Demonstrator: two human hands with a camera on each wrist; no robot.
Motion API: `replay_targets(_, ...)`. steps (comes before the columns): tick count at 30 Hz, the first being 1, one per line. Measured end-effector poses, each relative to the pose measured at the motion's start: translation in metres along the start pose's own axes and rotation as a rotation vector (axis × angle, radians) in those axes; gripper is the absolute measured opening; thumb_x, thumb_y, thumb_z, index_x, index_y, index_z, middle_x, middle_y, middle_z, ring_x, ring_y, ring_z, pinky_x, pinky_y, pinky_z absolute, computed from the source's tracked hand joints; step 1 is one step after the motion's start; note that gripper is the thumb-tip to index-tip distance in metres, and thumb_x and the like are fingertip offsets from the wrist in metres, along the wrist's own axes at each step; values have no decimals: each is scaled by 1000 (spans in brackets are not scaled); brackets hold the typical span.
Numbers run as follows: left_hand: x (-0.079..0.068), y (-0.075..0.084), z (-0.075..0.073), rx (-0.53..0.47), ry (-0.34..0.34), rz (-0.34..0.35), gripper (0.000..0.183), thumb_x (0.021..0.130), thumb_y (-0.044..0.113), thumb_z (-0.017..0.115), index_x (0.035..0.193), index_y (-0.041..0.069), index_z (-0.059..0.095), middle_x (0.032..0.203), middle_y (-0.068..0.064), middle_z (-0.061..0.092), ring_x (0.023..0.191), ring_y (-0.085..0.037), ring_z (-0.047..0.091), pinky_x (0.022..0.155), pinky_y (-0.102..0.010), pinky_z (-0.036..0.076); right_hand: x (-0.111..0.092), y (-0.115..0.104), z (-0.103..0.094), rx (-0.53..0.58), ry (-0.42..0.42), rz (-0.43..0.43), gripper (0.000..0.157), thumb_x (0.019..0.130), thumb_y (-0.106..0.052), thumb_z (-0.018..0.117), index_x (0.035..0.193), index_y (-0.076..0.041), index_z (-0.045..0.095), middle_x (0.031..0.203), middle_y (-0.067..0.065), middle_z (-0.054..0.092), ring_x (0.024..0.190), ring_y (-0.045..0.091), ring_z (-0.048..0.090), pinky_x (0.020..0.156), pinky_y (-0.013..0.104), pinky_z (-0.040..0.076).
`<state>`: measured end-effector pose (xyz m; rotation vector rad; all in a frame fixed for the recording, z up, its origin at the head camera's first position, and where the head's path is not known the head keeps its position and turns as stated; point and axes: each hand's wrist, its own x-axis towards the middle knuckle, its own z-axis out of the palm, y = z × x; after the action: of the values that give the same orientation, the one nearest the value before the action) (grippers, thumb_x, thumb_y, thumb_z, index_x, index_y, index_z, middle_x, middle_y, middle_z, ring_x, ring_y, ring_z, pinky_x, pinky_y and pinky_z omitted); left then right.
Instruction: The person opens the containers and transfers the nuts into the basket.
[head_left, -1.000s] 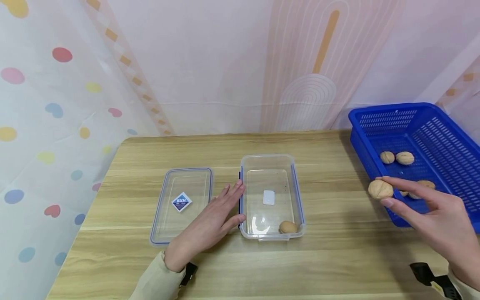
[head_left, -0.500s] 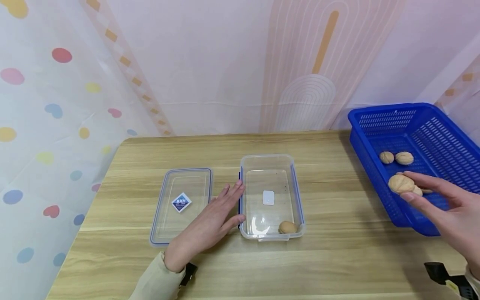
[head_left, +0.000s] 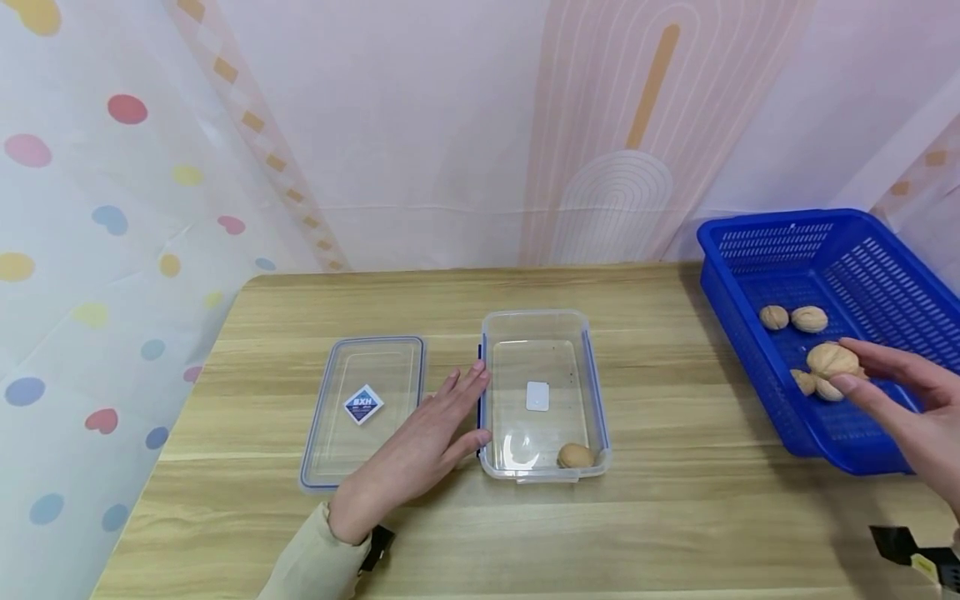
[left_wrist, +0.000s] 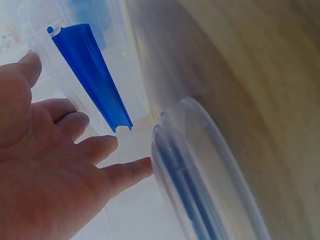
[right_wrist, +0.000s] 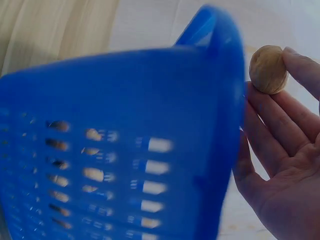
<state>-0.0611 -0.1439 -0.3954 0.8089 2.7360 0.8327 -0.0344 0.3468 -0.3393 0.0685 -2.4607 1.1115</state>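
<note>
My right hand (head_left: 911, 412) pinches a walnut (head_left: 832, 360) between thumb and fingertips, over the near part of a blue plastic basket (head_left: 738, 354). The right wrist view shows this walnut (right_wrist: 268, 70) above the basket's rim. Several walnuts lie in the basket, some partly hidden behind the held one. Straight fingers of my left hand (head_left: 423, 446) rest along the left side of a clear plastic box (head_left: 525, 358). A single walnut (head_left: 576, 455) lies in the box's near right corner. The left wrist view shows the box's blue side clip (left_wrist: 92, 77) beside my fingers.
A clear lid (head_left: 378, 367) with a blue seal and a diamond label lies left of the box, partly under my left forearm. The wooden table (head_left: 652, 533) meets a patterned cloth backdrop (head_left: 420, 150) at the back.
My right hand has moved right with the walnut, from beside the basket's left edge to over its inside. The left hand, box and lid have stayed in place.
</note>
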Motion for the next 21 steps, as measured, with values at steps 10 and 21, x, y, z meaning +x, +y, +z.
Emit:
replay_targets(10,1,0,-1,2,1,3,74,107,40,56,166,11,21,171,-4,14,156,-39,15,119,-67,24,7,22,-3,-49,-12,52,41,103,-5,64,143,-2,61,113,-41,52,105,-16,48,89,2,34)
replay_targets(21,1,-1,1,-4,-4,-4,74,107,40,56,166,9,22,171,-4,13,156,-40,15,118,-68,23,16,44,-10,-57,-40,91,40,103,-7,64,143,1,60,107,-41,52,94,-18,50,78,-2,38)
